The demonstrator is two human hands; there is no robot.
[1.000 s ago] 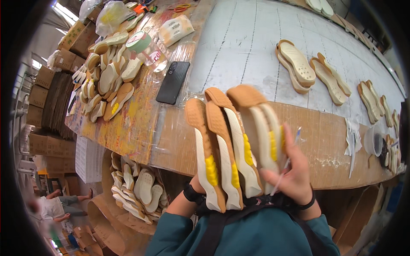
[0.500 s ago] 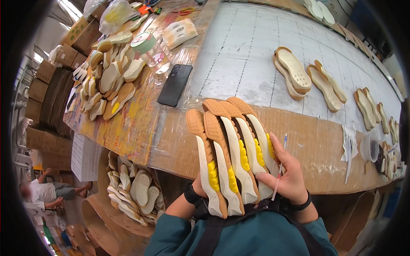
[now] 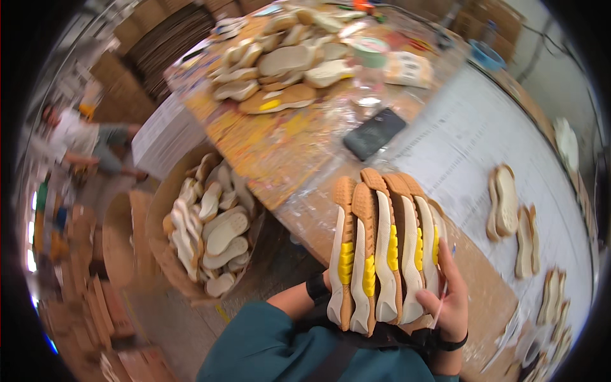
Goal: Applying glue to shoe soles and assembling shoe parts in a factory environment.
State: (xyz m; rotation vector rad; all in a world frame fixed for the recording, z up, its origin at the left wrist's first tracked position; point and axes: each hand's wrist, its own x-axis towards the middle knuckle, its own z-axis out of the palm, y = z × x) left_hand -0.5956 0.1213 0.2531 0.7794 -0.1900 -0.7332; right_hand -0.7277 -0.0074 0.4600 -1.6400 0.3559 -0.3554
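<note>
A row of several shoe soles [image 3: 393, 261], brown on the tread, cream along the sides and yellow at the middle, stands on edge between my hands, close to my body. My left hand [image 3: 326, 280] supports the row from the left; its fingers are hidden behind the soles. On the right, my right hand [image 3: 450, 302] presses the row, thumb in front and fingers along the outer sole. A thin pen-like stick [image 3: 443, 293] is also held in my right hand.
A cardboard box [image 3: 159, 232] full of soles stands at the left. More soles [image 3: 286, 60] are heaped on the stained table, near a dark phone [image 3: 374, 134]. Pairs of soles [image 3: 506, 200] lie on the white board at the right. A person [image 3: 89, 140] sits far left.
My view has swung left, bringing the box of soles further into the picture. Both hands still hold the row of soles, which now stands more upright in view.
</note>
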